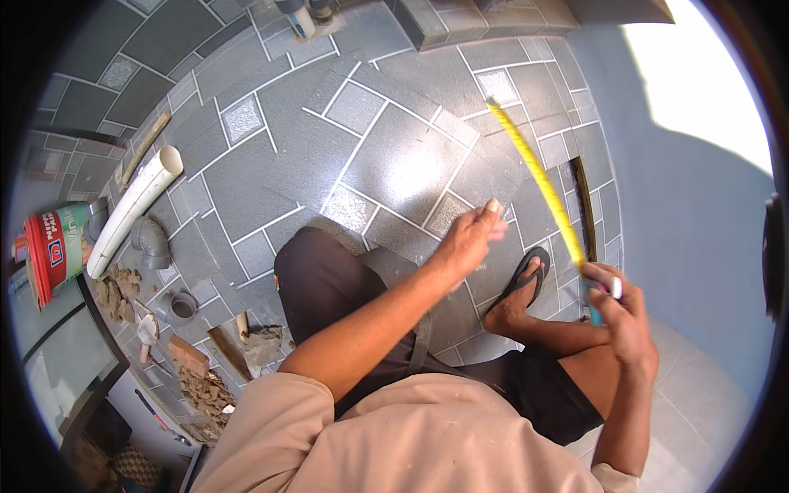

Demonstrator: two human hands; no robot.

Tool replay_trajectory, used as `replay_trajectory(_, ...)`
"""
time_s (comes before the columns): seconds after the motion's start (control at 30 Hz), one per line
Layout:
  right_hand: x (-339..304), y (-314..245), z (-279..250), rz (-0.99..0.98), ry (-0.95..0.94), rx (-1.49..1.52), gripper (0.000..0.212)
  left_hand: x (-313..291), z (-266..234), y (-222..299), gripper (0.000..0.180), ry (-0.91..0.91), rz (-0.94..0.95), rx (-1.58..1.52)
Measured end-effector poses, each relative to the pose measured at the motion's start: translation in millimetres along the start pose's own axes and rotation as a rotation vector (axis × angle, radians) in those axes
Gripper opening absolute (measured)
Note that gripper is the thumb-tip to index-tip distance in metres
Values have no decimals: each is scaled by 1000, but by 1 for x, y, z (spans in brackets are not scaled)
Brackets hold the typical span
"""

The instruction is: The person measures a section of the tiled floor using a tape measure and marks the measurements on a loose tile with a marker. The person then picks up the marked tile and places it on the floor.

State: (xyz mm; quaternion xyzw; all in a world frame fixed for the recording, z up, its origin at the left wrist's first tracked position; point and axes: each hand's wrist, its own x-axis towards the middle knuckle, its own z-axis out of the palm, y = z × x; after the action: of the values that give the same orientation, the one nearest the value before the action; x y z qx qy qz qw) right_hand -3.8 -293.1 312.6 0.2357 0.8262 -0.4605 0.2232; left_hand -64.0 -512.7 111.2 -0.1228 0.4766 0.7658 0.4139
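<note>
Shirt point(411, 435), beige, at the lower edge; below it, dark trousers point(325, 279), the left knee forward.

Right hand point(626, 316): one, bare, fingers closed round the near end of a tape measure point(544, 181). Visible below the grip, a teal part point(593, 306), mostly hidden. At the fingers, a small white item point(615, 287), kind unclear.

Tape measure: yellow blade, drawn out, running forward and leftward from the right hand in a slight bow, over the floor; whether its far tip touches the tiles cannot be told.

Left hand point(468, 240): one, bare, held left of the blade and apart from it; thumb stretched forward, fingers blurred and part-spread, nothing seen in its grasp.

Right foot point(514, 308): in a black sandal point(536, 287), between the two hands, left of the blade's near end.

Slot point(582, 205): narrow, long, cut in the floor, just right of the blade.

Floor point(316, 177): grey tiles, pale joints, textured small squares.

At left: rubble point(205, 394); brick point(189, 356); trowel point(146, 330); grey pipe socket point(181, 306); grey elbow point(150, 244); white pipe point(136, 209), lying aslant; red and green bucket point(57, 251).

Right side: blue-grey wall point(678, 222), partly sunlit.

Far edge: tiled step point(460, 25); white tube point(300, 20), upright.
</note>
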Motion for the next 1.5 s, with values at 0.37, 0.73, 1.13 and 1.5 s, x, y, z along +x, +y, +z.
replay_trajectory(0.37,3,-17,181,-4,-164,16,37,-79,-14,-14,33,130,-6,-651)
replay_trajectory(0.73,83,-118,39,-410,-299,-855,35,-113,-136,47,49,638,44,213)
replay_trajectory(1.13,326,-10,106,-59,-348,3,33,-44,-94,-41,52,494,-147,448)
replay_trajectory(1.5,355,-10,151,52,-317,381,20,40,-139,1,36,538,26,684)
